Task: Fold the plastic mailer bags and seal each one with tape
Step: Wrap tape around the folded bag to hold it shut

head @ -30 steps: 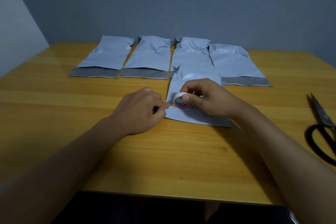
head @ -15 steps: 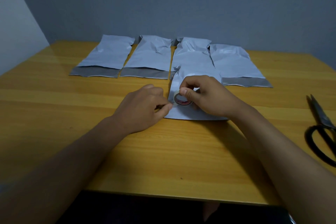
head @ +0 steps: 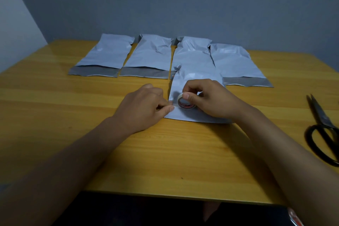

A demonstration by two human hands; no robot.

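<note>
From the head view, the only one we have, we are partway into the first bag. A folded mailer (head: 194, 86) lies flat on the tabletop (head: 91, 134) in front of us, its near edge toward us and its far part overlapping a bag in the row behind.

Our right hand (head: 211, 99) has its grip closed around a small tape roll (head: 184, 102), thumb over the top of the ring, the roll resting on the mailer near its left edge. Our left hand (head: 145, 108) has its grip pinched at that left edge, just beside the roll. We judge it is holding the free end of the tape down, though the strip itself is too pale against the plastic to make out.

So the fold on this mailer looks done, and the taping looks just begun. We cannot see any length of tape laid across it yet.

Behind it, four bags (head: 104, 57) lie side by side near the wall. Three show their grey flaps open and flat toward us; the third one's near end is hidden under the mailer we are working on. None of these looks folded or taped.

Scissors (head: 322, 130) lie well apart at the right edge of the tabletop, untouched. We expect they will be needed to cut the tape.

What is left, as we judge it: finish and cut this strip, then fold and seal the four in the row.
</note>
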